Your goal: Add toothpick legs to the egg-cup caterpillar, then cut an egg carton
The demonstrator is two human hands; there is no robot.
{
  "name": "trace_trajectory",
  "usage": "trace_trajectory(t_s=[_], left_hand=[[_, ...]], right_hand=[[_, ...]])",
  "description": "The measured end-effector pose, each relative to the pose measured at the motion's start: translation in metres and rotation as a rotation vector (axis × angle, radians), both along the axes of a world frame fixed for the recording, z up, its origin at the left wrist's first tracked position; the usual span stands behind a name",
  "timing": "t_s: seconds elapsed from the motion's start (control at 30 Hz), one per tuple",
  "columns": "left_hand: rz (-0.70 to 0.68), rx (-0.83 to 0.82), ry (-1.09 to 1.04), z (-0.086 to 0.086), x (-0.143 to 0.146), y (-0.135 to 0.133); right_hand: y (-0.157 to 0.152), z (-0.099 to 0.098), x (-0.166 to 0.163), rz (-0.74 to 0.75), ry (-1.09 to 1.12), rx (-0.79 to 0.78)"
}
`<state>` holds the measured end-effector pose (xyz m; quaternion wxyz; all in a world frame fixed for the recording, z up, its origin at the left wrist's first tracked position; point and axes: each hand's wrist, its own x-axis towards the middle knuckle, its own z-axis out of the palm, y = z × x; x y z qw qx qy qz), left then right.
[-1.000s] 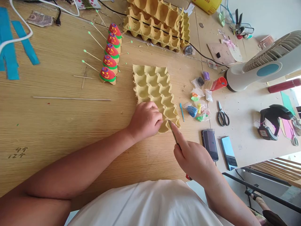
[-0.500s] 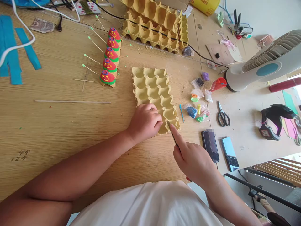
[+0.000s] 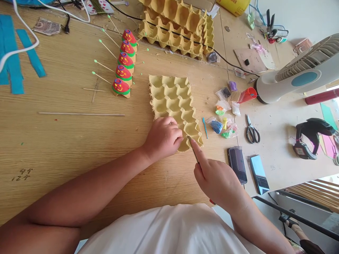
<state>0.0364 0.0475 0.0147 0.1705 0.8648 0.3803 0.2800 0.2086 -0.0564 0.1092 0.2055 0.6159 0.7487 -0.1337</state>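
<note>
Here the left hand [image 3: 162, 137] is pressing the near end of the egg tray [image 3: 173, 102] flat on the surface; the right hand [image 3: 217, 180] — fingers clenched on a craft knife [image 3: 193, 150] — is cutting a cup free; the next stroke likely needs steady downward pressure.

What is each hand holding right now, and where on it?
Right hand grips a knife by its handle. Left hand presses the egg tray at its near end.

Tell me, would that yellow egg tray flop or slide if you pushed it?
The egg tray looks like thin moulded pulp, so probably light and fairly stiff. It would likely slide on the smooth table; the left hand presses it down. Its ragged edges suggest it tears easily.
</note>
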Motion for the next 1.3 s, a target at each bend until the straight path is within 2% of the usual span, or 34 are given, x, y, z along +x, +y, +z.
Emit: trace_trajectory(t_s=[0.4, 1.3], left_hand=[[0.004, 0.001, -0.012, -0.003, 0.000, 0.000], [0.003, 0.011, -0.025, -0.003, 0.000, -0.001]], right_hand=[[0.024, 0.031, -0.005, 0.036, -0.068, -0.177], [0.033, 0.037, -0.006, 0.073, -0.132, -0.216]])
